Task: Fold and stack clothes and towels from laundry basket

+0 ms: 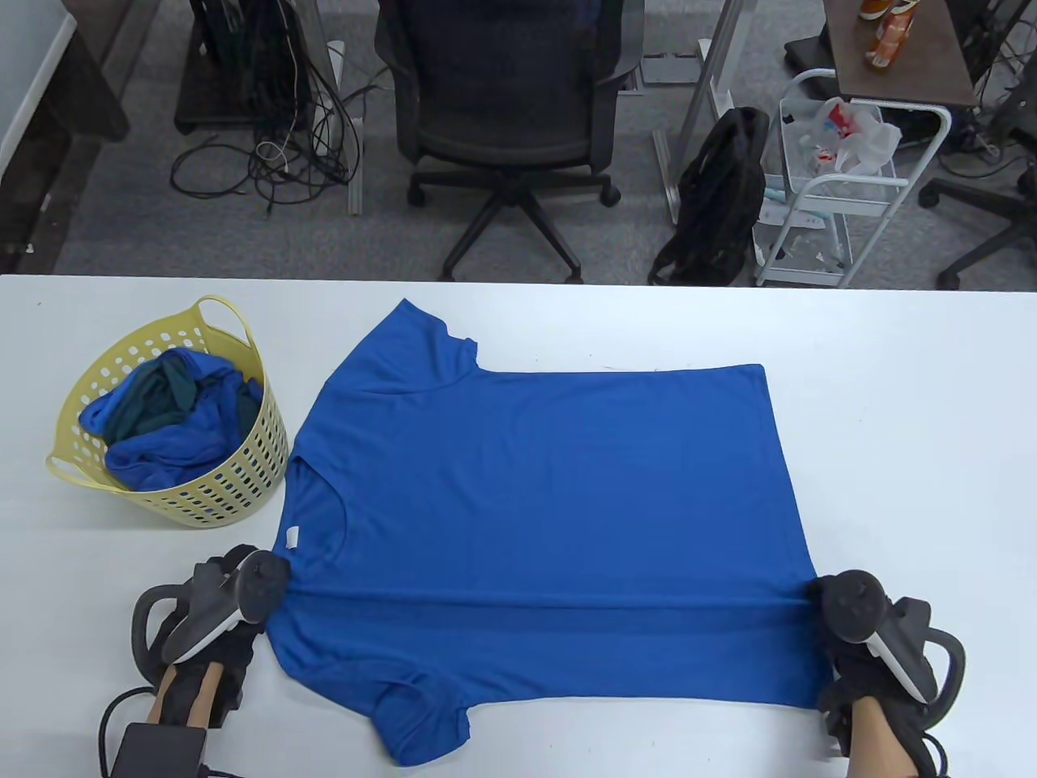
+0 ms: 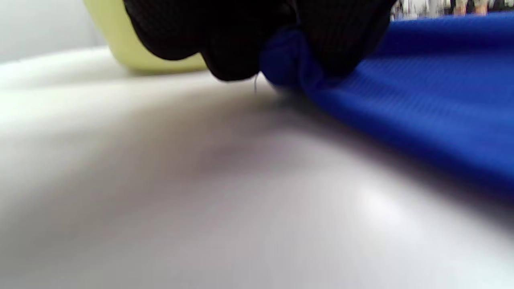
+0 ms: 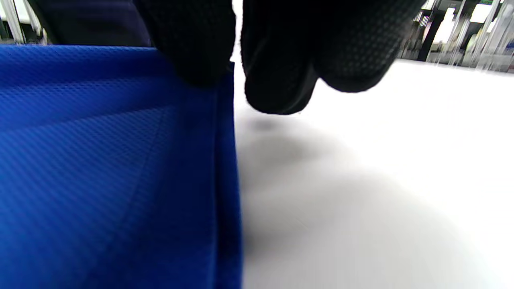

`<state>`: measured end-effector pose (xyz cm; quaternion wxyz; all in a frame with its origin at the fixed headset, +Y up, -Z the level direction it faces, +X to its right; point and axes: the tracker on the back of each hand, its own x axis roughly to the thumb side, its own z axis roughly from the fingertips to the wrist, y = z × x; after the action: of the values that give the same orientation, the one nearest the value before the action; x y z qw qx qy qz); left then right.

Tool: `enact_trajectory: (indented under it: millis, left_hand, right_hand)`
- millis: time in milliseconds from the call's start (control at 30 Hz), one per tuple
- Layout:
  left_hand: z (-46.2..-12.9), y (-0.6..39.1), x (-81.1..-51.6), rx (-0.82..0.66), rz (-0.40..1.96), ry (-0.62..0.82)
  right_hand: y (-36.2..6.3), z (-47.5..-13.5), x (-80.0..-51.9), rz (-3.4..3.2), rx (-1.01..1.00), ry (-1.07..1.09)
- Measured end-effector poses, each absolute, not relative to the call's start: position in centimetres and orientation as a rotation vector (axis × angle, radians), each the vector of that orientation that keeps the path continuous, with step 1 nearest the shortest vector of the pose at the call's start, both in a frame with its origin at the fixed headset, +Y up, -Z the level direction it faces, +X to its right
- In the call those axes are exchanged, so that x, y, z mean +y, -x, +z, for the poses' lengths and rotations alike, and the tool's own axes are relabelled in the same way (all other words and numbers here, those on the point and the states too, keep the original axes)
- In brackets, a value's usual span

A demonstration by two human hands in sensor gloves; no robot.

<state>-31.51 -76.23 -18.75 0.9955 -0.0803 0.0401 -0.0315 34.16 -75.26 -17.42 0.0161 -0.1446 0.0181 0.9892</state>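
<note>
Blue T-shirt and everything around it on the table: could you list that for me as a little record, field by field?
shirt: blue T-shirt spread flat on the white table, neck toward the basket, a crease running between the two hands
left hand: left hand pinches the shirt near the collar; its fingers bunch the cloth
right hand: right hand grips the shirt at the hem side; its fingers sit on the edge
basket: yellow laundry basket left of the shirt, holding blue and dark green clothes
folded stack: none in view
</note>
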Motion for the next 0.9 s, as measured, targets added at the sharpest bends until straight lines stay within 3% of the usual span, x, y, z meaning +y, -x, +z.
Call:
enact_trajectory:
  millis: [100,200,267,300,400,433,567,600,900]
  left_hand:
    - [-17.7,31.4,-71.7,0.124,0.015,-0.202]
    - [-15.6,31.9,-68.9,0.104,0.014,-0.434]
    - [-14.9,32.4,-69.2,0.059,0.005,-0.442]
    - [-14.6,32.5,-69.9,0.047,0.006,-0.417]
    - [-15.0,32.2,-72.9,-0.121,-0.093,-0.142]
    - [-15.3,31.9,-74.1,-0.153,-0.131,-0.036]
    - [-16.5,31.1,-77.0,-0.190,-0.187,0.341]
    - [-16.7,31.1,-77.4,-0.179,-0.191,0.406]
    - [-16.7,31.1,-77.1,-0.163,-0.165,0.395]
  right_hand:
    - [-34.3,-16.1,-71.8,2.869,-0.597,0.455]
    - [-34.8,-14.7,-69.8,2.767,-0.758,0.395]
    - [-35.2,-14.3,-70.0,2.784,-0.698,0.400]
    - [-35.4,-14.2,-70.5,2.809,-0.602,0.382]
    - [-35.6,-14.8,-72.4,2.925,-0.205,0.376]
    - [-35.5,-15.3,-73.4,3.020,0.042,0.387]
    - [-34.8,-16.3,-75.9,3.096,0.513,0.401]
    - [-34.7,-16.3,-76.1,3.099,0.540,0.405]
    - [-34.6,-16.4,-76.1,3.068,0.575,0.442]
